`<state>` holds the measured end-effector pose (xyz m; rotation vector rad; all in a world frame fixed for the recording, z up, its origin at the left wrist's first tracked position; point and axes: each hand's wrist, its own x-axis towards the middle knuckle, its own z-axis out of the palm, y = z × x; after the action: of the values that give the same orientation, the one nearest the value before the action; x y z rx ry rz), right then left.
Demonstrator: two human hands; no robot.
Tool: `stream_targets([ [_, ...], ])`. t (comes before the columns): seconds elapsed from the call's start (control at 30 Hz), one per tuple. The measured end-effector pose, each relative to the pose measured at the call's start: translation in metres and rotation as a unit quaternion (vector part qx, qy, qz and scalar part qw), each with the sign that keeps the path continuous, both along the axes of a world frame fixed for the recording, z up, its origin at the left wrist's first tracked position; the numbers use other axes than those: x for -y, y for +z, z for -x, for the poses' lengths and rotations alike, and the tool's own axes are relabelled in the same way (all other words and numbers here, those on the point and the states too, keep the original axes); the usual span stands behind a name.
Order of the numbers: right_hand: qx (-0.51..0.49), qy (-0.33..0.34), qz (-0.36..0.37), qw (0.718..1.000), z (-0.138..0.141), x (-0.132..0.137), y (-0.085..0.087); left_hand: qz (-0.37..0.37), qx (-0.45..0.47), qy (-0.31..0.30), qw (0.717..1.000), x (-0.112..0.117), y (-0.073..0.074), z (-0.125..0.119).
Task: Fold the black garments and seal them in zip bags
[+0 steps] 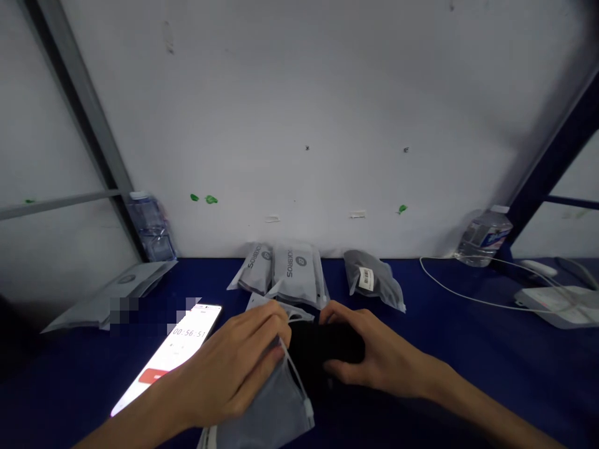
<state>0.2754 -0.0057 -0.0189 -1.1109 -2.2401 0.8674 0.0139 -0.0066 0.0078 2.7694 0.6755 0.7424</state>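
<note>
My left hand [248, 355] is closed on the edge of a translucent zip bag [266, 405], whose slider hangs at its right corner. My right hand [360, 349] grips a black, soft-looking item [309, 355] between thumb and fingers. The left end of this item meets the mouth of the bag; how far inside it lies is hard to see. Its exact kind is not clear in the dark. Just beyond my hands, part of another pale bag [255, 302] lies on the blue table [435, 349].
Filled zip bags [294, 274] lean by the wall, with a labelled dark one [372, 280] to their right. A lit phone [182, 337] lies left, near flat bags [126, 284]. Bottles stand at left [152, 227] and right [486, 237]. A white cable [449, 293] crosses to a power strip [556, 305].
</note>
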Motion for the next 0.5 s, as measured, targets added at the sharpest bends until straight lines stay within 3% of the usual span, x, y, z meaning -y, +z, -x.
stream_targets([
  [0.2,0.075,0.003,-0.040,0.996,-0.0043,0.0071,0.0085,0.007,-0.016,0.014,1.000,-0.0037,-0.0049,0.0012],
  [0.4,0.022,0.068,-0.011,0.997,-0.0032,0.0049,0.0052,0.016,-0.006,0.002,1.000,0.0000,-0.0057,0.0008],
  [0.5,-0.003,0.058,-0.028,0.998,-0.0027,0.0024,0.0031,0.007,0.013,-0.035,0.999,0.0019,-0.0023,0.0019],
])
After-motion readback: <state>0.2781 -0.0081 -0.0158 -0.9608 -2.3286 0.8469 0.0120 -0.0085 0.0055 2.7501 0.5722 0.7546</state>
